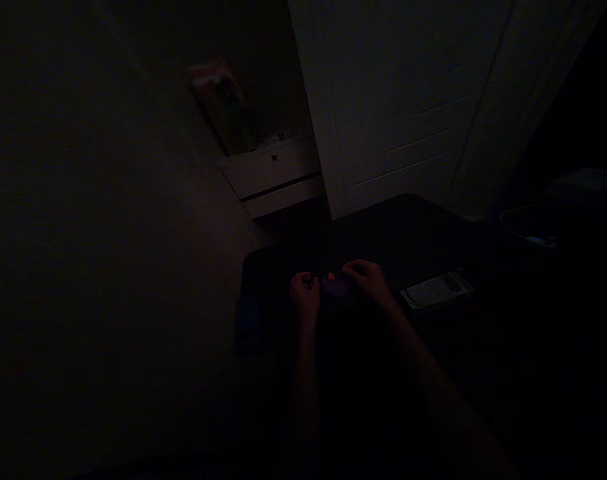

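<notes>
Btwn LH, RH: purple obj.

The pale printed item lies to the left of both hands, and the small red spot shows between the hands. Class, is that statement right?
Not quite: the side is wrong. The head view shows the pale printed item to the right of both the left hand and the right hand. The small red spot does show between them.

Left hand, right hand, purple item between
</notes>
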The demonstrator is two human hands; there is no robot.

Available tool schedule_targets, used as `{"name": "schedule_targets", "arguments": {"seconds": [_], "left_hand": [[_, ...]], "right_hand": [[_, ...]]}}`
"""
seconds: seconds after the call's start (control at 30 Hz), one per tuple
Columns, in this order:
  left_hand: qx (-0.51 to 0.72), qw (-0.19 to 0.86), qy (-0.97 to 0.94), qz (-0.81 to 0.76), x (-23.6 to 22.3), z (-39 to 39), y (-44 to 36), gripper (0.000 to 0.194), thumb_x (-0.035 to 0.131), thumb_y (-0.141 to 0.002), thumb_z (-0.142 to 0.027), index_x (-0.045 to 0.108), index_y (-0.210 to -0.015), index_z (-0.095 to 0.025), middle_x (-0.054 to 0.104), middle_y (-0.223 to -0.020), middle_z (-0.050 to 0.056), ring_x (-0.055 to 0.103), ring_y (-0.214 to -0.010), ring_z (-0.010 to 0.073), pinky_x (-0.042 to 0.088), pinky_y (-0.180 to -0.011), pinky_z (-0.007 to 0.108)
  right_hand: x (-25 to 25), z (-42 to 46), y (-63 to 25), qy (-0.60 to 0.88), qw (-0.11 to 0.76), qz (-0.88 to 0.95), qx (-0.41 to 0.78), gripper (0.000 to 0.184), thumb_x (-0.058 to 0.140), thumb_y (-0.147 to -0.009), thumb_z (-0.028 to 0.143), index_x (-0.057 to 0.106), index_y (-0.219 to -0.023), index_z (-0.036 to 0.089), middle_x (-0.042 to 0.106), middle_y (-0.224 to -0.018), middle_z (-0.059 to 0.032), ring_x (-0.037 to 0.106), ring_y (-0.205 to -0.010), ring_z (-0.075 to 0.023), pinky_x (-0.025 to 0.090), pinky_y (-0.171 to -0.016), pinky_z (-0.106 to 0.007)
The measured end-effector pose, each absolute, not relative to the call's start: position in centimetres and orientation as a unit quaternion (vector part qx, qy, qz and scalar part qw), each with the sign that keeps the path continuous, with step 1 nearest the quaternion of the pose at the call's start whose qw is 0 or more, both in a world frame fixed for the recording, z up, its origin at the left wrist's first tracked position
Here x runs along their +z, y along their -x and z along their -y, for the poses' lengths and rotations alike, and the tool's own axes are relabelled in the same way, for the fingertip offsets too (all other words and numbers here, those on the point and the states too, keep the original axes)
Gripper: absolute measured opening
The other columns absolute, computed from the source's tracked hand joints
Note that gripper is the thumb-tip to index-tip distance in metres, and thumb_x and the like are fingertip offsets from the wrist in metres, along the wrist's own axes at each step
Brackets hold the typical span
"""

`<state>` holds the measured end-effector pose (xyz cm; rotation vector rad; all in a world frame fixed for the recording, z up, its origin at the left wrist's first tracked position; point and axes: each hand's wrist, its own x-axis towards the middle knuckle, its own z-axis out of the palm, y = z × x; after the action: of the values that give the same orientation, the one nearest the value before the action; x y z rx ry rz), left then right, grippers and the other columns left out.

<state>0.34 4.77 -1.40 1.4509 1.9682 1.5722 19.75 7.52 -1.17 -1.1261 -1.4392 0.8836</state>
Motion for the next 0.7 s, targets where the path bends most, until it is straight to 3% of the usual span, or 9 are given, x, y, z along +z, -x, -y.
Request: {"name": "schedule_targets", "arguments": {"seconds": [0.43,0.7], "left_hand": [[0.544,0.136,-0.499,-0.661,-1.72,-4.95,-0.2,0.01,0.069,-0.082,-0.025,0.07,-0.091,-0.021,0.07,-0.087,0.004,0.062,-0.076,0.0187,0.048,-0.076,0.032],[0.544,0.138,-0.515,-0.648,-1.68,-4.99,-0.17,0.008,0.068,-0.081,-0.02,0.071,-0.089,-0.022,0.071,-0.086,0.005,0.062,-0.079,0.02,0.048,-0.079,0.033]], "right_hand": [[-0.96,-7.41,-19.88,0.488,0.514,0.606,0.361,0.016,0.076,-0.081,0.036,0.079,-0.085,0.021,0.082,-0.089,-0.0067,0.075,-0.084,-0.0239,0.056,-0.076,-0.033],[-1.21,-7.53,-19.75,0.494,0.52,0.6,0.354,0.025,0.078,-0.079,0.045,0.077,-0.081,0.021,0.081,-0.084,-0.0066,0.074,-0.078,-0.0235,0.055,-0.071,-0.033]]}}
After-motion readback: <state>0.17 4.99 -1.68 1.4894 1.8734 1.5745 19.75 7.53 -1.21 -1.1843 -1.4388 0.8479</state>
